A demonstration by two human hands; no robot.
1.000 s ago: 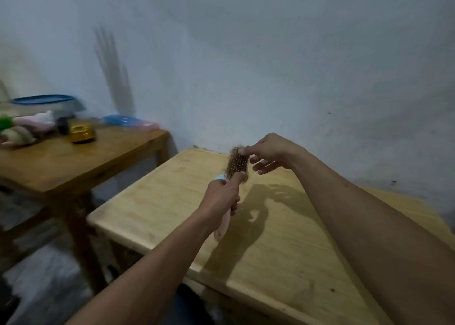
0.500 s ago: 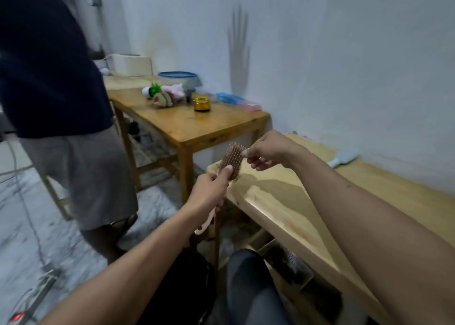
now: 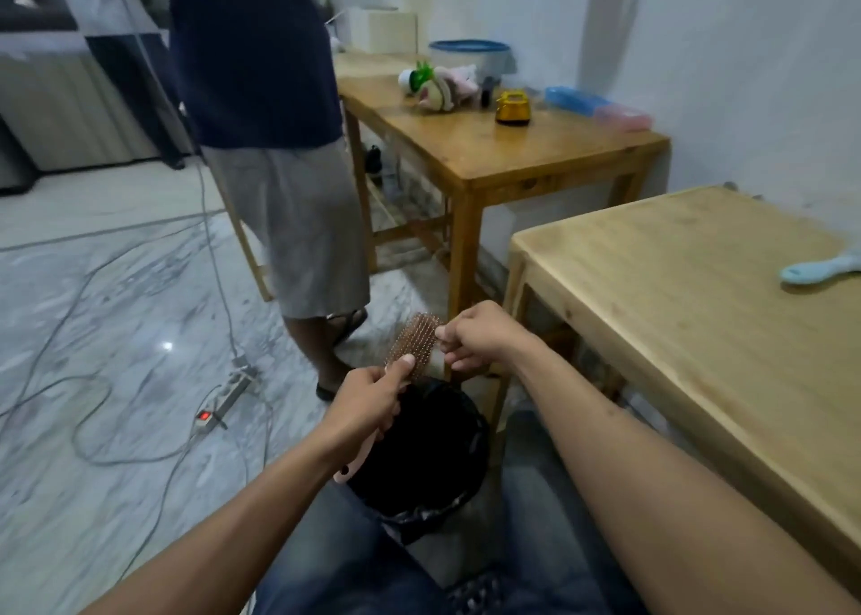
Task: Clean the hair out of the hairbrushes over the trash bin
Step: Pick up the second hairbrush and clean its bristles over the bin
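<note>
**Pink brush over the bin, tight little corner**

We've got the pink hairbrush up over the black-lined trash bin, which sits on the floor between our knees. Our left hand is clenched around the handle, thumb pressed at the base of the bristles. Our right hand is pinching at the right edge of the brush head; can't tell if there's hair in that pinch.

Room-wise: the light wooden table edge runs close along our right forearm, with a blue hairbrush lying on its far right. A standing person is just beyond the bin, and a power strip with cables trails across the open floor on the left.
</note>
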